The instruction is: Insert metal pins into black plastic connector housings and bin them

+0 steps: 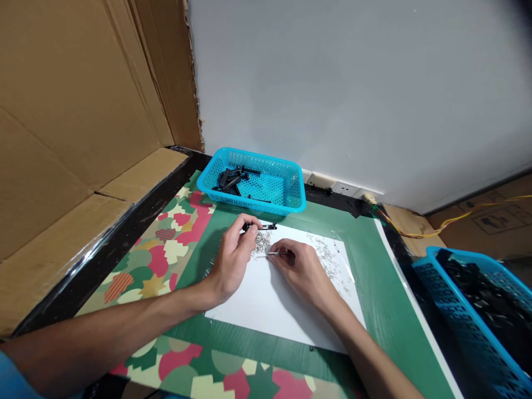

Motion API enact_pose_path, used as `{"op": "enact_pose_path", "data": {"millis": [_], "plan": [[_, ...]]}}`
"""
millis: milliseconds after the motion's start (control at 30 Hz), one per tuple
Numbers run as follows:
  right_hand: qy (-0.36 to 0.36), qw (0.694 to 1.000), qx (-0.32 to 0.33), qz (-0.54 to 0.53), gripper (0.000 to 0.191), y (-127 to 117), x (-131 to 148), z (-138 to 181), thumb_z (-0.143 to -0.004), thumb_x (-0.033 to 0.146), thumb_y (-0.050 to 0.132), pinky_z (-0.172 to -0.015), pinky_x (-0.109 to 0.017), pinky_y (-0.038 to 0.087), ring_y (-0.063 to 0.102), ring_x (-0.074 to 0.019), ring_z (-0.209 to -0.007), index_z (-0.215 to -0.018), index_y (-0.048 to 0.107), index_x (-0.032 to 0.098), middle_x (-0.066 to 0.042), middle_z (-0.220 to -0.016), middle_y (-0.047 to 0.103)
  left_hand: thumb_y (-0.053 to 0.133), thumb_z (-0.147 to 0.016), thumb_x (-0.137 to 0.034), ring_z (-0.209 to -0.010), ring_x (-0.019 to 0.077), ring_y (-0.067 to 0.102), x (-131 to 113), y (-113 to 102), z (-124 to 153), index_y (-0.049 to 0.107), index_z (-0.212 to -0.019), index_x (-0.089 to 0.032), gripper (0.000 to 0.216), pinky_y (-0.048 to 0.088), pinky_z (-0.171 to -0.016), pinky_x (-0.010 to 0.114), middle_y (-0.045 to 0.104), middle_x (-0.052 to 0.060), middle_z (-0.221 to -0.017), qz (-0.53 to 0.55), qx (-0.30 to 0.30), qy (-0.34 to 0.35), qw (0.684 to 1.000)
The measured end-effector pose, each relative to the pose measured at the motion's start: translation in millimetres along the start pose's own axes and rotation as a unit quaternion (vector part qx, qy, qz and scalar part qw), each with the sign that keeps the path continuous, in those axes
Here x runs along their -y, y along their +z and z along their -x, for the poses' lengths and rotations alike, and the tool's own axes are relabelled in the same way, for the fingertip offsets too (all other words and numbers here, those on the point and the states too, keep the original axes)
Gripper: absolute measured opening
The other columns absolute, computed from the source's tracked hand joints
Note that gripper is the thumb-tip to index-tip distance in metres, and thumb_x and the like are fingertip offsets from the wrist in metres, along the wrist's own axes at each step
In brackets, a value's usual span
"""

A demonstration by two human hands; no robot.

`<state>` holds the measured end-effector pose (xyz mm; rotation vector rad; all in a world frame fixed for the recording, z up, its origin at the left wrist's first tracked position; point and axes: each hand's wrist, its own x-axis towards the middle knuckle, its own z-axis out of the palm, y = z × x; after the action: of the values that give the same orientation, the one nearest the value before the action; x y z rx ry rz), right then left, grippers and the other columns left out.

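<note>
My left hand (236, 249) is closed on a slim black plastic part (269, 227), which sticks out to the right past the fingertips. Between thumb and fingers, my right hand (300, 265) pinches a thin metal tool that looks like tweezers (275, 253), its tip pointing left. Under both hands lies a white sheet (266, 310). A pile of tiny silvery metal pieces (262, 241) sits on it between the hands, beside the tool's tip. More small metal pieces (328, 257) are scattered on the sheet to the right of my right hand.
Behind the sheet stands a blue basket (291, 208) with several black parts (233, 180). Another blue basket (440, 277), full of black parts, is at the right. Cardboard (83, 111) walls the left side; sockets (344, 189) and yellow wires (415, 234) run along the wall.
</note>
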<state>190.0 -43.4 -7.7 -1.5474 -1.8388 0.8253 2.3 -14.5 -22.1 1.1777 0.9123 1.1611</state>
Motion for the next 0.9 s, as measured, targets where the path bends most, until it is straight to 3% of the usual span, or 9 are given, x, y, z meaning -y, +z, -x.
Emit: {"op": "enact_pose_path", "data": {"millis": [133,367,500,600,700,900], "plan": [[0.009,0.995,-0.015,-0.094,0.014,-6,-1,-1,-0.095,0.029,0.072,-0.07,-0.03,0.047,0.065,-0.0192,-0.075,-0.092,0.081,0.018,-0.005,-0.086,0.078,0.06,-0.106,-0.053,-0.055,0.0118,0.027,0,0,0,0.06,-0.108,-0.025,0.029,0.02,-0.047,0.024,0.034,-0.007,-0.066,0.008,0.002,-0.002,1.0],[0.085,0.965,-0.045,-0.243,0.031,-12,1,0,-0.086,0.046,0.084,-0.058,-0.027,0.034,0.048,-0.0135,-0.061,-0.088,0.082,0.016,-0.001,-0.068,0.065,0.06,-0.106,-0.049,-0.057,0.0122,0.034,-4,0,0,0.065,-0.104,-0.024,0.026,0.025,-0.05,0.024,0.042,-0.005,-0.067,-0.06,0.001,0.018,0.998],[0.103,0.945,-0.056,-0.306,0.035,-13,7,2,-0.084,0.05,0.087,-0.052,-0.027,0.02,0.03,-0.0097,-0.054,-0.089,0.082,0.016,0.006,-0.059,0.044,0.06,-0.106,-0.045,-0.064,0.0131,0.044,-7,1,0,0.071,-0.105,-0.022,0.026,0.031,-0.053,0.025,0.058,0.0,-0.083,-0.102,0.016,0.033,0.994],[0.102,0.924,-0.078,-0.361,0.036,-13,10,2,-0.083,0.051,0.088,-0.051,-0.027,0.019,0.026,-0.0091,-0.052,-0.09,0.08,0.017,0.008,-0.058,0.038,0.06,-0.107,-0.043,-0.076,0.0159,0.055,-8,2,0,0.074,-0.106,-0.022,0.025,0.041,-0.062,0.027,0.065,0.004,-0.098,-0.131,0.048,0.062,0.988],[0.088,0.92,-0.111,-0.366,0.035,-10,11,3,-0.082,0.051,0.089,-0.05,-0.027,0.021,0.027,-0.0098,-0.052,-0.09,0.08,0.018,0.008,-0.057,0.037,0.06,-0.108,-0.043,-0.089,0.019,0.06,-9,3,1,0.075,-0.107,-0.022,0.026,0.047,-0.074,0.029,0.066,0.005,-0.104,-0.157,0.089,0.088,0.98],[0.032,0.946,-0.157,-0.281,0.026,-3,11,7,-0.087,0.046,0.086,-0.055,-0.029,0.024,0.029,-0.0122,-0.057,-0.091,0.085,0.02,0.007,-0.059,0.033,0.062,-0.107,-0.044,-0.091,0.019,0.061,-11,5,5,0.073,-0.109,-0.022,0.024,0.047,-0.075,0.029,0.064,0.004,-0.105,-0.159,0.126,0.086,0.975]]}}
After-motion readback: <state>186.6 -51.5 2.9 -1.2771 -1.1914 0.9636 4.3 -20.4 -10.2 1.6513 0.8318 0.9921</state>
